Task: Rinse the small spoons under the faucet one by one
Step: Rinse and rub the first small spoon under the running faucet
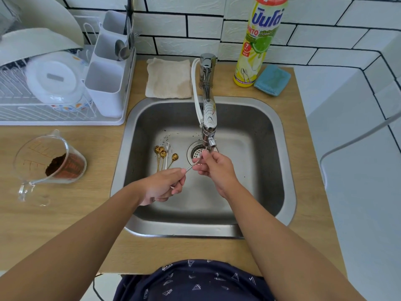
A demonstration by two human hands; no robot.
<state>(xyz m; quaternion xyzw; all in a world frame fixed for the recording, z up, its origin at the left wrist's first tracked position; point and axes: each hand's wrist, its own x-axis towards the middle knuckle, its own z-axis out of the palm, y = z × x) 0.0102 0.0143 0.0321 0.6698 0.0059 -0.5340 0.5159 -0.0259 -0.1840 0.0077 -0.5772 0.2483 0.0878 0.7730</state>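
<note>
Left hand [161, 185] pinches a silver teaspoon [193, 164] by its handle, right hand [213, 168] fingers curl round the bowel end under the faucet [208, 118]. More small spoons [164, 156] lie on the sink [288, 170] floor.

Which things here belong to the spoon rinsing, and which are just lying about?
Job:
- thin silver spoon, pinched by left hand and right hand
- chrome faucet
- small dirty spoons on the floor of the steel sink

Lying about:
- yellow dish-soap bottle
- blue sponge
- beige cloth
- clear measuring jug
- white dish rack
</note>
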